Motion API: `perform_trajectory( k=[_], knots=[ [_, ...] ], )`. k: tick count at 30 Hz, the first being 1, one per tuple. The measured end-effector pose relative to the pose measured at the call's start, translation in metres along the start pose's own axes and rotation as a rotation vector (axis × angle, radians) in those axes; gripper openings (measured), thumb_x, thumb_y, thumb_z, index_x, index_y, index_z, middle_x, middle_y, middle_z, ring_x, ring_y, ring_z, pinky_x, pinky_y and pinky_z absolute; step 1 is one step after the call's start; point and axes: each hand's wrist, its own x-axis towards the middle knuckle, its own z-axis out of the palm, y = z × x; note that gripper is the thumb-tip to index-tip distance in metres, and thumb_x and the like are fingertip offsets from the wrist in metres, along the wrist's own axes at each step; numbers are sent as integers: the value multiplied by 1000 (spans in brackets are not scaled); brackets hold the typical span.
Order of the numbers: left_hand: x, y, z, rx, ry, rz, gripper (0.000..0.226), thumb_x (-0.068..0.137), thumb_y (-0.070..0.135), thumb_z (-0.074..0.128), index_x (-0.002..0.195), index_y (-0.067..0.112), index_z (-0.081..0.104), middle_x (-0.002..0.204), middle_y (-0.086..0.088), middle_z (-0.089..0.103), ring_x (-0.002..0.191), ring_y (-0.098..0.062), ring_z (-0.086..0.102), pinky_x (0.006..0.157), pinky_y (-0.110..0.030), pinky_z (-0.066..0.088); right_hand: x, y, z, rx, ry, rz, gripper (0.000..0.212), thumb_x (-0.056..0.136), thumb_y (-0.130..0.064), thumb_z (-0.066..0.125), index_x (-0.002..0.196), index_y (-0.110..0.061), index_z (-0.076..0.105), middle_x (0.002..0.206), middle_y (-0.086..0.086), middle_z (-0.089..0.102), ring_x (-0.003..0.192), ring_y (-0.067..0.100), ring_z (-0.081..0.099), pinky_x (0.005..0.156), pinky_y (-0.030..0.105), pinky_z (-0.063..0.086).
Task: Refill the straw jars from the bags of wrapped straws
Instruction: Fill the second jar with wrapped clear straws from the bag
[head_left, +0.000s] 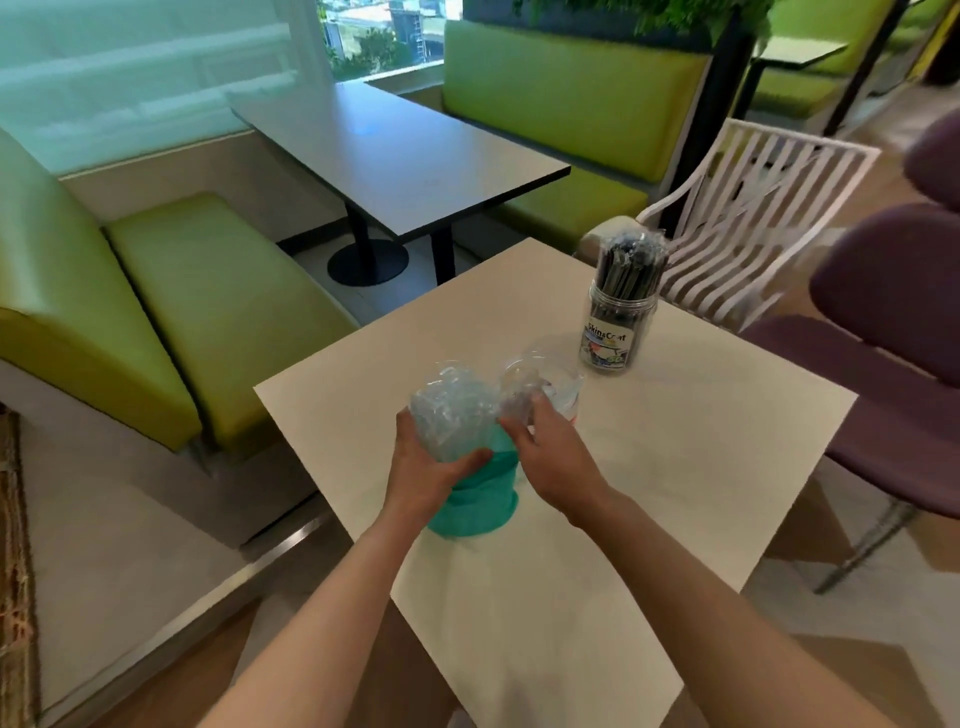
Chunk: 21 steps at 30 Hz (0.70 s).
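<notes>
The bag of wrapped straws (457, 431), clear above and teal below, stands gripped in the left hand (426, 473); the right hand (545, 457) pinches something clear at its top, just before an empty clear jar (556, 384). Transfer seems underway; next, straws must go upright into that jar. Beyond, a filled jar (618, 312) sits on the counter (675, 467).

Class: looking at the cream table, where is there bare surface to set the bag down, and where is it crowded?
Free: the near corner, nearer than the hands, and the right side below the filled straw jar. Crowded: the centre, where the left hand grips the bag beside the right hand and empty jar.
</notes>
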Motion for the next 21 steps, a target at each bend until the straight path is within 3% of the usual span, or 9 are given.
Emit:
perform_trajectory(
  k=[5,10,13,16,21],
  knots=[
    [10,-3,-7,-18,-52,14,95,57,36,94,125,31,28,111,19,40,107,-6,44,79,-13,38,-4,-16,-1,-171,29,-6,52,103,-40,38,148,-16,28,144,7,41,129,23,44,104,38,39],
    [22,-4,-7,-67,-97,7,95,56,34,95,124,32,29,120,11,45,111,-13,46,87,-28,41,-4,-33,-3,-104,187,-88,47,102,-40,39,143,-21,29,141,1,41,128,19,43,104,34,39],
    [29,-4,-9,-91,-111,15,94,57,32,94,124,32,28,121,10,44,110,-12,45,87,-28,40,0,-46,-10,-56,251,-93,50,101,-44,37,145,-21,30,145,0,45,131,18,45,108,35,37],
    [34,-9,-11,-110,-115,25,94,58,34,93,125,33,28,122,12,43,113,-12,45,89,-29,41,5,-69,-26,56,352,-110,47,101,-43,38,140,-18,35,132,-1,56,121,16,54,106,44,44],
    [43,-13,-15,-117,-106,21,95,58,39,93,126,35,27,123,13,42,115,-12,44,89,-28,42,12,-99,-45,223,579,-198,39,103,-34,41,136,-15,37,116,-3,57,108,11,58,100,39,49]
  ],
)
